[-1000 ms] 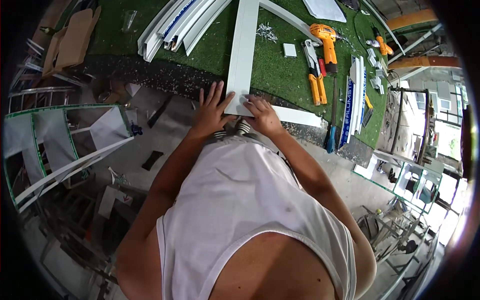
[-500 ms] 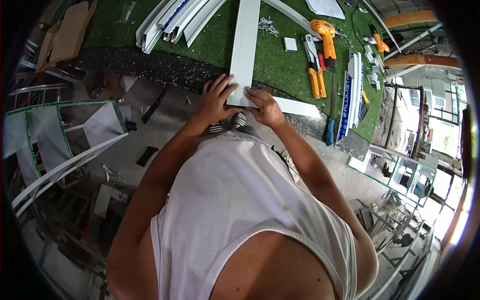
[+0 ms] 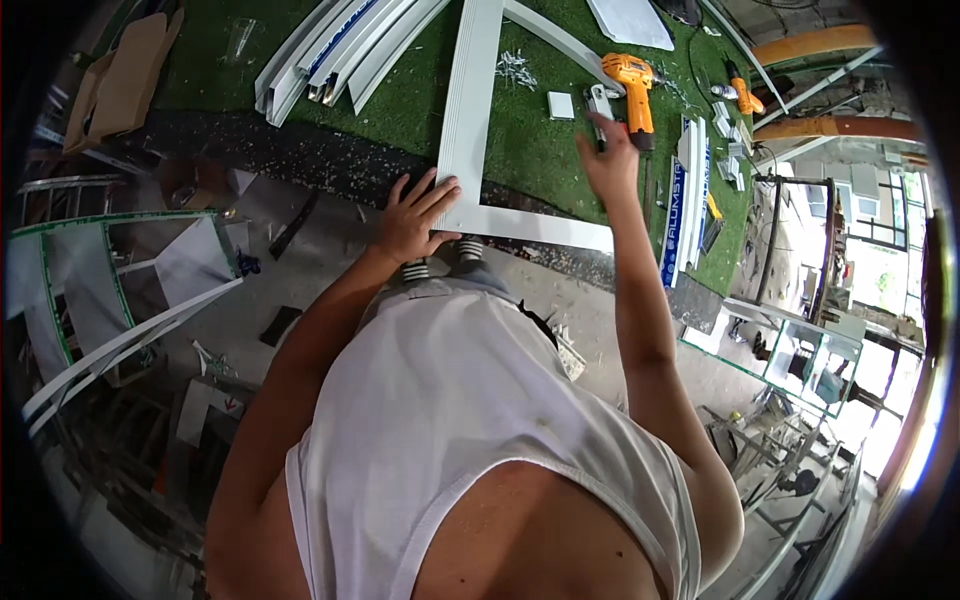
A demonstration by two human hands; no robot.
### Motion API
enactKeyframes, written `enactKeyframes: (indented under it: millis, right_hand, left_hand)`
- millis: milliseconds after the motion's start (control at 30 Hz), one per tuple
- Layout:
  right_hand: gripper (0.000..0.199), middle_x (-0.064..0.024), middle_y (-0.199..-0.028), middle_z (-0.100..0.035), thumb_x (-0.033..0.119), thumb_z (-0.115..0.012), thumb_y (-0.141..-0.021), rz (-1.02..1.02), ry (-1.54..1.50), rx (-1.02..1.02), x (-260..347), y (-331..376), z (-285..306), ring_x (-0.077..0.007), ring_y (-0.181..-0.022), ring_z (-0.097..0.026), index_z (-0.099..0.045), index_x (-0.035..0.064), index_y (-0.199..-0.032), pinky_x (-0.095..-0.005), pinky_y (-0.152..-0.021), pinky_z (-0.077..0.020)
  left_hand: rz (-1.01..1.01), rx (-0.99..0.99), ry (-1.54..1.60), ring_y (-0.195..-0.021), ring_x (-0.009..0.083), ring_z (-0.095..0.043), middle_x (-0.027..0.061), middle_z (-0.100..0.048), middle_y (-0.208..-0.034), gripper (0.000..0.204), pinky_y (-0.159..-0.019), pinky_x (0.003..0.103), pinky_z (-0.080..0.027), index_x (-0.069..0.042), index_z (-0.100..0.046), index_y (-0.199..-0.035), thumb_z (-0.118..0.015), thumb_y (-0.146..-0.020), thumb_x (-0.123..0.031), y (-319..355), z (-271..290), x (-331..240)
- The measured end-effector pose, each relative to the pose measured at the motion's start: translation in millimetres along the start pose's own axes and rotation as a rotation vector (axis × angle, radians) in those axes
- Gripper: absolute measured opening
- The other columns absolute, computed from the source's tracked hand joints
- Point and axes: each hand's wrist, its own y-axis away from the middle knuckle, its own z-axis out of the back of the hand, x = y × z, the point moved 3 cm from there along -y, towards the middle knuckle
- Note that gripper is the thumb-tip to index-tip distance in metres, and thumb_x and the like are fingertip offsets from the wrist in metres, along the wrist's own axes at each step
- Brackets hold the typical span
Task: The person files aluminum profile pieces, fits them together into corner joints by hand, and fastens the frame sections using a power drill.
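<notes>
My left hand (image 3: 415,215) lies with spread fingers on the corner of a white metal frame, its thumb at the front edge. One ribbed bar (image 3: 466,100) of the frame runs away from me, and a second white bar (image 3: 545,228) goes off to the right. My right hand (image 3: 612,165) is stretched over the green-covered table, thumb apart from the fingers and nothing visibly gripped. Under its fingertips shows the grey head of a hand riveter (image 3: 599,102); the hand hides its orange handles. Just beyond lies an orange cordless drill (image 3: 632,92).
Several white profiles (image 3: 350,50) lie at the back left, near a cardboard box (image 3: 130,85). Scattered rivets (image 3: 516,68) and a small white square (image 3: 560,105) sit mid-table. Blue-printed profiles (image 3: 685,205) and a second drill (image 3: 742,90) are at the right.
My right hand has left the frame corner and moved right and away from me to the riveter. My left hand stays on the corner. The view has shifted slightly.
</notes>
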Motion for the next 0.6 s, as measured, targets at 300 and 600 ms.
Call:
enactKeyframes:
  millis: [300,600]
  right_hand:
    - [0.084,-0.0207,-0.12,-0.053,0.032,-0.062,-0.075,-0.446,0.505,0.186,-146,-118,-34,-0.0437,-0.107,-0.05,-0.021,0.0055,-0.143,-0.0478,-0.085,-0.0464]
    - [0.081,-0.0226,-0.095,-0.064,0.031,-0.068,-0.072,-0.428,0.368,0.163,-182,-121,18,-0.0369,-0.084,-0.064,-0.029,0.0108,-0.139,-0.0457,-0.07,-0.0508]
  left_hand:
    - [0.009,0.001,0.02,-0.128,0.0258,-0.041,-0.0007,-0.043,-0.142,0.066,-0.103,0.048,-0.028,-0.012,-0.049,-0.132,-0.057,-0.08,-0.052,-8,4,-1]
    - [0.002,-0.026,0.084,-0.126,0.0255,-0.044,-0.0008,-0.045,-0.14,0.063,-0.102,0.045,-0.031,-0.012,-0.052,-0.13,-0.057,-0.081,-0.051,-12,0,-2]
